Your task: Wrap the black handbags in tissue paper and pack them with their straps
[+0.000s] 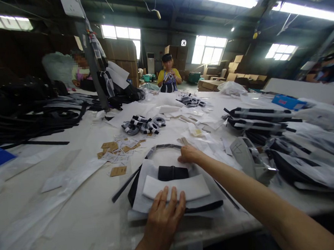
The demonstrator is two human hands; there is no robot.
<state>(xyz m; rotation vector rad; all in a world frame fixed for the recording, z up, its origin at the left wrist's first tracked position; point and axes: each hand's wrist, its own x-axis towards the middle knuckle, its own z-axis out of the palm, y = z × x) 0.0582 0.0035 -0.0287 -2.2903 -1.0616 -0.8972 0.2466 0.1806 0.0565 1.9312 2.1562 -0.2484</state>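
Note:
A black bag (pixel 133 188) lies on the white table, mostly covered by white wrapping sheet (pixel 142 180). Its curved handle (pixel 162 146), wrapped in thin clear material, arches away from me. My right hand (pixel 189 154) is closed on the right side of that handle. On the bag's front, a folded white foam piece (pixel 192 186) lies below a dark flap or strap piece (pixel 173 172). My left hand (pixel 166 212) rests with fingers spread on the foam's lower edge and the wrapping. A dark strap (pixel 125 185) sticks out to the left.
Tags (pixel 118 171) and coiled straps (pixel 144 124) lie beyond the bag. Black straps (pixel 48 114) are heaped at left, beside a post (pixel 94 61). Wrapped bags (pixel 301 169) and a grey tape dispenser (pixel 245 155) sit at right. A person (pixel 168 73) is across the table.

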